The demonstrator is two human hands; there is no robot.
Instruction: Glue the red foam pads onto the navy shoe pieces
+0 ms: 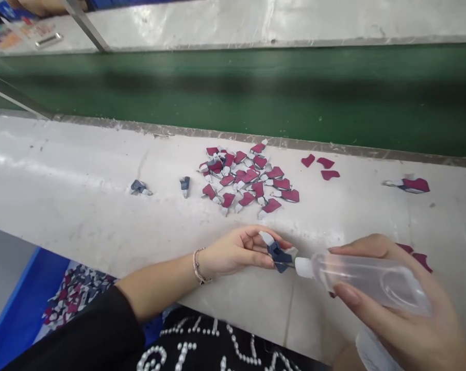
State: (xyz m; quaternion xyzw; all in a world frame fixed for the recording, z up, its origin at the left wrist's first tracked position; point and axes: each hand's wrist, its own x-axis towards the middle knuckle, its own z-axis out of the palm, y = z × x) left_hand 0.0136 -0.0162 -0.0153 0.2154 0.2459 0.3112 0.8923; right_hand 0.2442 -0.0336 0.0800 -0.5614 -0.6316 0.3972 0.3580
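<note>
Between thumb and fingers, my left hand (252, 250) pinches a small dark blue and pale grey piece (280, 255) above the table's near part. My right hand (406, 293) is wrapped round a clear plastic squeeze bottle (372, 281) with a white cap. The bottle lies nearly level, and its thin tip points left at the held piece; whether they touch I cannot tell. Beyond my hands lies a pile of similar pieces (250, 178) with maroon patches on them. Two dark blue pieces, one (184, 186) nearer the pile and one (140, 187) farther left, lie apart.
Loose maroon patches (326, 163) lie right of the pile, with others (420, 257) partly behind my right hand. A single maroon-patched piece (414, 184) rests far right. A green belt (256, 93) runs behind the table. A blue bin (14, 314) of pieces stands lower left. A person's arm shows top left.
</note>
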